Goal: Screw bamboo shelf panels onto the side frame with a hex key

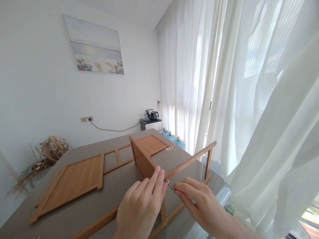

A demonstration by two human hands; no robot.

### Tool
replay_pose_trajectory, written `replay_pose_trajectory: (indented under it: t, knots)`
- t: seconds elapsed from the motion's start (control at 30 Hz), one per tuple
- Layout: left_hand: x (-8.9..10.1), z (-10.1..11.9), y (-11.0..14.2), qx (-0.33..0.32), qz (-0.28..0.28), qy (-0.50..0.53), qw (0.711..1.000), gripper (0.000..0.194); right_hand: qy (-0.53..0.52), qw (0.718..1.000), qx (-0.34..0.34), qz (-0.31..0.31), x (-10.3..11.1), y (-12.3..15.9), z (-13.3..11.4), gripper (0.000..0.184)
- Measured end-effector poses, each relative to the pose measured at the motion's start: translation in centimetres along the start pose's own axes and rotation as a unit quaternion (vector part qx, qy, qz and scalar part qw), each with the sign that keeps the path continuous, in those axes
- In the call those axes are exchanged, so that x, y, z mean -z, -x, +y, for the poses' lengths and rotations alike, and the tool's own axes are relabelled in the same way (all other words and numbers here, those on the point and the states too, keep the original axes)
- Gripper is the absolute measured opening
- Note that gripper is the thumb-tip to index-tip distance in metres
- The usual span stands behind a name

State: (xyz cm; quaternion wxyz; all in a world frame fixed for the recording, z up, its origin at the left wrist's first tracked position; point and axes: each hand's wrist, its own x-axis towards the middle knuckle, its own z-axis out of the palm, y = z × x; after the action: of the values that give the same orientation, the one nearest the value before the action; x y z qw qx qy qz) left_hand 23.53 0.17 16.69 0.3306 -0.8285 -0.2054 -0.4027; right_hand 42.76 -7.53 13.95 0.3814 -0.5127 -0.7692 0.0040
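Observation:
My right hand (199,200) pinches a thin metal rod, which looks like a hex key (170,185), between thumb and fingers. The rod's far end meets the corner of an upright wooden frame (188,165). Close beside that end, my left hand (143,204) is closed around the same corner, its fingers pressed together. Its grip on the wood is partly hidden behind the back of the hand. An upright wooden panel (143,159) joins the frame just beyond my left fingertips. Below my hands, lower frame bars (171,215) lie along the table's right side.
A large grey-brown table (99,205) bears a flat wooden panel (72,182) with a ladder-like frame (119,157), plus another panel (152,143) farther back. Curtains (184,83) hang on the right. Water bottles (178,141) and a cabinet (153,125) with an electric kettle (154,115) stand behind.

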Motion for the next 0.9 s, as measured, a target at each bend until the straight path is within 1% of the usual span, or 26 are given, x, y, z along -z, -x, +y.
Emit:
replay_pose_trajectory:
  t: [0.2, 0.53, 0.67, 0.77, 0.9]
  knots:
    - [0.0, 0.0, 0.1, -0.002, -0.006, 0.000, 1.000, 0.025, -0.014, 0.999, 0.021, 0.026, -0.2, -0.4, 0.2, 0.020]
    - [-0.1, 0.0, 0.1, 0.001, -0.011, -0.001, 1.000, 0.026, -0.028, 0.998, 0.034, 0.037, -0.3, -0.6, 0.5, 0.021]
    - [-0.1, 0.0, 0.2, -0.001, -0.010, 0.000, 1.000, 0.026, -0.032, 0.999, 0.034, 0.023, 0.0, -0.5, 0.6, 0.023]
    - [-0.1, 0.0, 0.2, 0.001, -0.008, 0.001, 1.000, 0.026, -0.030, 0.999, 0.029, 0.008, 0.5, -0.6, 0.5, 0.024]
    - [-0.1, 0.0, 0.1, 0.005, -0.008, -0.001, 1.000, 0.026, 0.019, 0.998, 0.055, -0.003, 1.5, -1.0, 0.4, 0.023]
